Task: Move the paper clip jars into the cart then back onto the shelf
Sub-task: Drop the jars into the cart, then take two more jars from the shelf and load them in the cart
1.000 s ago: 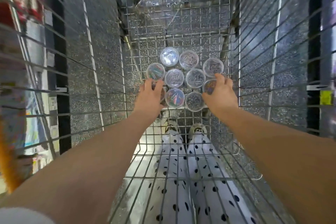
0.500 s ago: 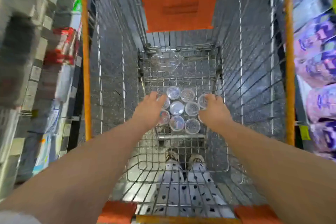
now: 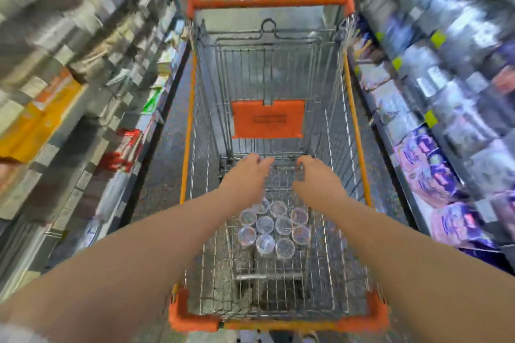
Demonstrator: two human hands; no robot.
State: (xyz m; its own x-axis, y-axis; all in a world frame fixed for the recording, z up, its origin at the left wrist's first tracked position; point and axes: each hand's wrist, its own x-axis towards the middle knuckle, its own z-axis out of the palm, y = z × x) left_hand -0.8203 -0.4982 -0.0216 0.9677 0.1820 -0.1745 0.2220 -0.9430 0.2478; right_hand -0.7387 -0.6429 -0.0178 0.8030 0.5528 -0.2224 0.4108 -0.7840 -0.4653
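Arms outstretched; left hand (image 3: 245,179), right hand (image 3: 317,179) apparently empty.

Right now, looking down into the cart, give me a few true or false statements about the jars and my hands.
1. The paper clip jars stand on the wire floor of the shopping cart. True.
2. The left hand grips a jar. False: it holds nothing and is above the jars.
3. The jars sit bunched in one cluster. True.
4. The right hand rests on the cart's rim. False: it is over the basket, touching nothing.
5. The cart's trim is blue. False: it is orange.
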